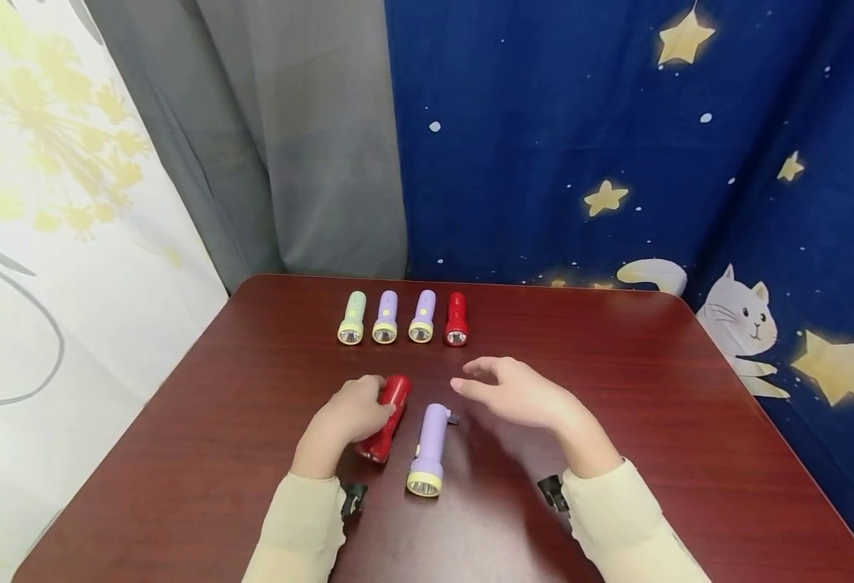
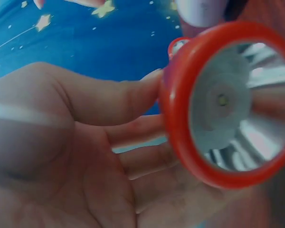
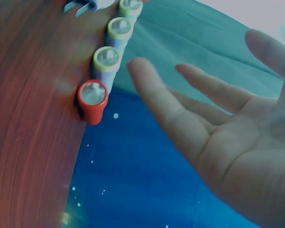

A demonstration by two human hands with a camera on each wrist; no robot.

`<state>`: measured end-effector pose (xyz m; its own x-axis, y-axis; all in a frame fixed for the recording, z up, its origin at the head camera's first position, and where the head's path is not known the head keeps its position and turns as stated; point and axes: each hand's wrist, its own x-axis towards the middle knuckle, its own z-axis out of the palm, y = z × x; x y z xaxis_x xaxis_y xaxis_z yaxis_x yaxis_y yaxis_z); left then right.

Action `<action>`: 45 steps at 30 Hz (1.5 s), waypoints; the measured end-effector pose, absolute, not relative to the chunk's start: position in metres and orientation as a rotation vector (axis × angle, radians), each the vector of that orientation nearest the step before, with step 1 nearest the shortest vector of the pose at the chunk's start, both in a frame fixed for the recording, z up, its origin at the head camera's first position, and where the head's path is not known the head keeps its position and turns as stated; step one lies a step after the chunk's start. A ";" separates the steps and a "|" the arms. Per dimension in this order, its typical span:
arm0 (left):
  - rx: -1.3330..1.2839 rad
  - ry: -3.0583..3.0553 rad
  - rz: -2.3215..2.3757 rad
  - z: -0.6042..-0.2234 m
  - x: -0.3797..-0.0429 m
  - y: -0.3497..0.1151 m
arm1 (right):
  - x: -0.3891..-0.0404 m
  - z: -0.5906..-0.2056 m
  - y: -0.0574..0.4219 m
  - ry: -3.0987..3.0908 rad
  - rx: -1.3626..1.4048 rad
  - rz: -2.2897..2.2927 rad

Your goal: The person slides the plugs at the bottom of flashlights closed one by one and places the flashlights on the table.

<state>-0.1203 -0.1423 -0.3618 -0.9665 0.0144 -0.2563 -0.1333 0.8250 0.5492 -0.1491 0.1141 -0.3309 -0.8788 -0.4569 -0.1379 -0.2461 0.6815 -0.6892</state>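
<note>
- One red flashlight (image 1: 384,433), just left of the purple flashlight (image 1: 432,441); left hand (image 1: 348,414) pinches it between thumb and fingers.
- Firm, steady hold advised, clear of that neighbour.
- Right hand (image 1: 517,394): fingers apart, holding nothing.

Behind the reddish bench (image 1: 660,389) — a gray curtain (image 1: 328,162), then a blue curtain (image 1: 514,170) — printed with stars (image 1: 685,38) and a cat (image 1: 738,316).

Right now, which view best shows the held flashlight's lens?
The left wrist view: the lens of the red flashlight faces the camera, large and close. The head view shows only a sliver of it; the right wrist view shows none.
</note>
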 end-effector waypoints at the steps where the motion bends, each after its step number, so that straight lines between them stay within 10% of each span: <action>1: -0.096 2.770 0.900 -0.360 -0.120 -0.143 | -0.146 -0.330 0.115 2.588 -0.573 -1.026; 15: 0.208 2.435 1.778 -0.327 -0.108 -0.112 | -0.128 -0.324 0.114 2.496 -0.720 -1.474; 45: 0.409 2.373 1.754 -0.325 -0.091 -0.094 | -0.104 -0.318 0.120 2.724 -0.749 -1.549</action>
